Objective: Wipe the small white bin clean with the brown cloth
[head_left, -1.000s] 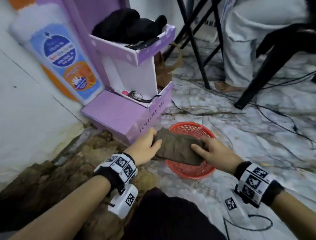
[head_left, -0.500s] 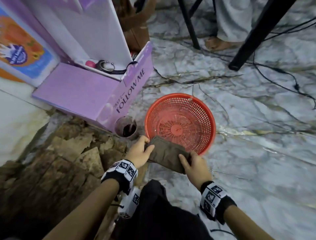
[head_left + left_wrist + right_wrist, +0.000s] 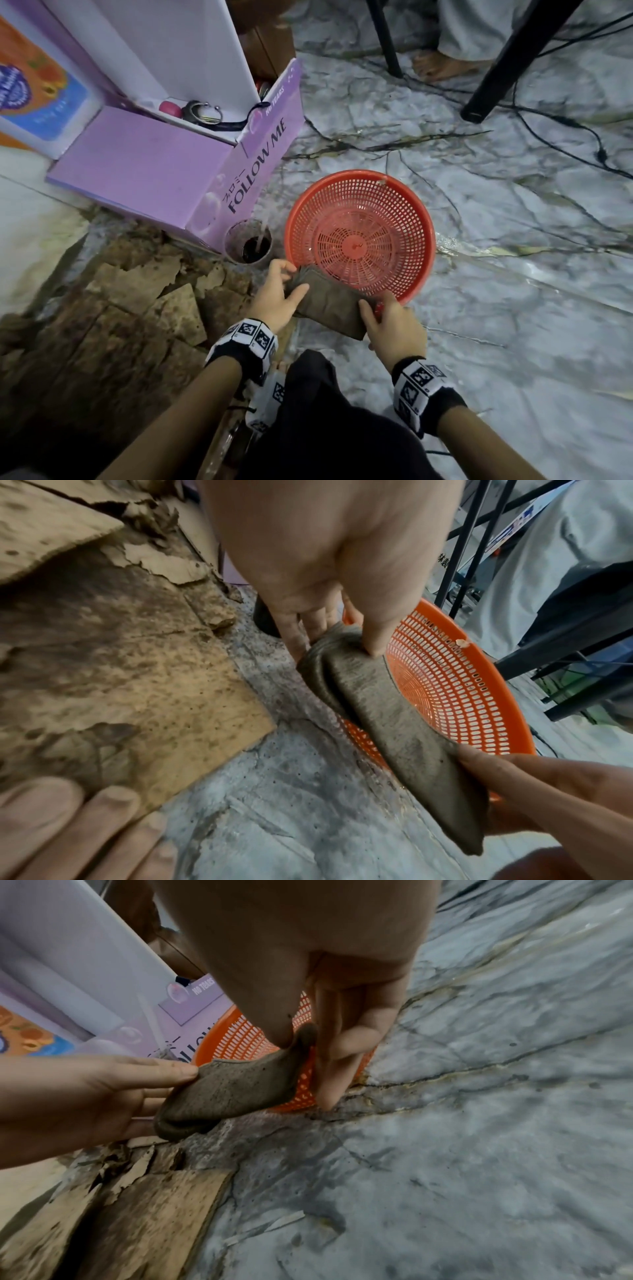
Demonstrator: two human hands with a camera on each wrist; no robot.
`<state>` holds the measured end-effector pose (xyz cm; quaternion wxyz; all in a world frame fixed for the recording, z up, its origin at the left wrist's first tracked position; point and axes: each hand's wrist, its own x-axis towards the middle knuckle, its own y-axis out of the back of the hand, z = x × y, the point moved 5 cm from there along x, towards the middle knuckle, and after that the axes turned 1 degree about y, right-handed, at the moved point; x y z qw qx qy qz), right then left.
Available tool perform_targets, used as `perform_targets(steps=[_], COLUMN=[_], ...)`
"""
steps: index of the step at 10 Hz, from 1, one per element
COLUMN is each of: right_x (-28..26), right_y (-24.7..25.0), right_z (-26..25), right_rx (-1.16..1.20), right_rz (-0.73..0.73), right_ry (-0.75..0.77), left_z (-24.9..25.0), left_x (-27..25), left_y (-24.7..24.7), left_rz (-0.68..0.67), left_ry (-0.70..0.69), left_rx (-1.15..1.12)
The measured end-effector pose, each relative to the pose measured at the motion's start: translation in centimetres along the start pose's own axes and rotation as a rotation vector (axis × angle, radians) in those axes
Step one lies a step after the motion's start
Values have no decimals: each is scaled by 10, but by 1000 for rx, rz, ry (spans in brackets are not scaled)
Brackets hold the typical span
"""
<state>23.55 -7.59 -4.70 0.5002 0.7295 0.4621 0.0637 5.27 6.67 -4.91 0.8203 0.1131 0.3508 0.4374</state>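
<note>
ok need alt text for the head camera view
Two hands, left hand and right hand, hold a folded brown cloth by its ends over the near rim of a red basket on a marble floor.

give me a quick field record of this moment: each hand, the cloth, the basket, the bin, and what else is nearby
left hand: pinches one end of the brown cloth
right hand: pinches the other end
brown cloth: folded, held between both hands over the near rim of the basket
red basket: round mesh, on the marble floor, nothing inside
small white bin: not in view
purple box: left of the basket, printed FOLLOW ME
cup: dark liquid, between box and basket
wiping: not begun
</note>
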Motion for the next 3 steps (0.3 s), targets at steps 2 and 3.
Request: perform_targets(steps=[2, 3], right_x=[-1, 2], right_y=[14, 19], right_z=[-8, -12], right_rx=[-162, -114], right_rz=[9, 51], right_ry=[-5, 23], left_z=[6, 0], left_x=[-9, -10], left_y=[2, 11], left_rz=[3, 38], left_ry=[-24, -37], left_rx=[15, 41])
